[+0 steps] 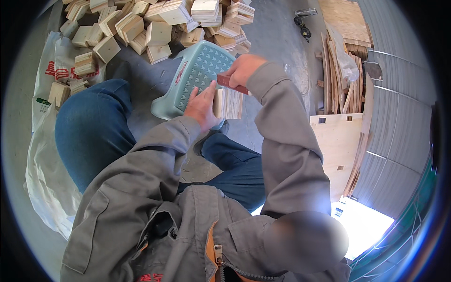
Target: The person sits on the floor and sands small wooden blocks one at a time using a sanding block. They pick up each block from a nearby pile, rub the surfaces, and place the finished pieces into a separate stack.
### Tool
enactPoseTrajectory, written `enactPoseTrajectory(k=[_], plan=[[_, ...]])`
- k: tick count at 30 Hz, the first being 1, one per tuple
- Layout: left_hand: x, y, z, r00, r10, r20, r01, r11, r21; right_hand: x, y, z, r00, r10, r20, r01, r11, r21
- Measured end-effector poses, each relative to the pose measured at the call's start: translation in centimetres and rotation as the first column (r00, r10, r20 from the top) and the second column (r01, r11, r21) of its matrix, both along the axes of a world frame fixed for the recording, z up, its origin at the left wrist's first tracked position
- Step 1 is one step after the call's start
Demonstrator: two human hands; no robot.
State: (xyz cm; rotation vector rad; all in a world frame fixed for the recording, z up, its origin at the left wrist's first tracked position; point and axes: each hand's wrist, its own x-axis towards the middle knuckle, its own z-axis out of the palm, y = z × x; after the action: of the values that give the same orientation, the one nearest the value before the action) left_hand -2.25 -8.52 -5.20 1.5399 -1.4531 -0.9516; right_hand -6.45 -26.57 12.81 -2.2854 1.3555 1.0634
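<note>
Plywood blocks [157, 28] lie heaped across the concrete floor [277, 42] at the top of my view, pale squares piled loosely on one another, some spilling onto white sacks [47, 80] along the left side. Just below the heap sits a light blue plastic stool [199, 70] with a perforated seat, tipped toward me, and I use it as my table. To the right, thin wooden strips and boards [343, 89] lean in a stack, and a larger plywood panel [338, 150] with small square holes lies nearer me, beside a grey corrugated wall [404, 131]. A dark tool with a cable [304, 21] rests on the floor near the top right, well apart from my hands. My blue-jeaned knees flank the stool, and my own grey jacket sleeves cover much of the lower view, the right sleeve hiding part of what I hold. My left hand [202, 105] steadies a stack of thin plywood pieces [229, 102] on edge against the near rim of the stool, fingers flat against its left face. The stack shows pale layered edges, roughly squared. My right hand [243, 68] has its grip closed around a dark red block [230, 82], laid across the top of the stack and touching it.
</note>
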Motion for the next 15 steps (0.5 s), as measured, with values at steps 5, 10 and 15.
enactPoseTrajectory(k=[5,10,15], plan=[[0.1,-0.1,0.2,1.000,-0.008,0.015,0.008,1.000,-0.007,-0.5,0.2,-2.8,0.995,0.029,-0.090,-0.030,1.000,-0.010],[-0.1,-0.1,-0.1,1.000,-0.014,0.015,0.014,1.000,-0.017,-0.9,0.4,-4.5,0.989,0.027,-0.145,-0.050,0.987,-0.155],[0.1,-0.1,-0.1,1.000,0.000,0.027,0.001,1.000,-0.031,-3.2,-0.1,-3.4,0.991,-0.127,0.037,0.130,0.990,-0.063]])
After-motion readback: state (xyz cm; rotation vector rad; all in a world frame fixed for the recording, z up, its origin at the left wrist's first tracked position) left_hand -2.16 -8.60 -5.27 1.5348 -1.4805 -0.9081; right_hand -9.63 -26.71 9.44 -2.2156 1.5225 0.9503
